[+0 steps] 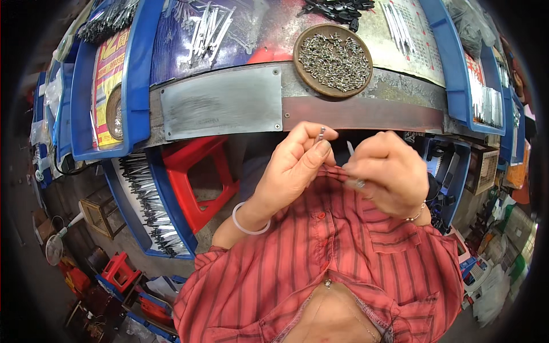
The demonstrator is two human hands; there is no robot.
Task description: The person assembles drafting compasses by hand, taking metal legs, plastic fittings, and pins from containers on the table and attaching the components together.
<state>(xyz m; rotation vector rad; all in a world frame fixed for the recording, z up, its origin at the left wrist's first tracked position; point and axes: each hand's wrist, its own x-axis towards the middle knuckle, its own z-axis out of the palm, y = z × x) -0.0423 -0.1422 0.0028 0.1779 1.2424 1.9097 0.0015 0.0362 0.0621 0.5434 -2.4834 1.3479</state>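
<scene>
My left hand (294, 157) is raised in front of my chest near the bench edge. Its thumb and index finger pinch a small shiny metal piece (322, 133), mostly hidden by the fingertips. Close beside it, my right hand (392, 171) is closed, slightly blurred, with a thin pale metal strip (350, 148) sticking up from its fingers. A gap separates the two hands. Beyond them on the bench, a round brown tray (333, 93) holds many small metal rivets (336, 62).
Metal strips (210, 33) lie at back left, more strips (398, 28) at back right, black parts (337, 8) between. A grey metal plate (223, 103) covers the bench edge. Blue bins (140, 86) flank both sides. Below left are a red stool (197, 197) and a parts-filled bin (183, 220).
</scene>
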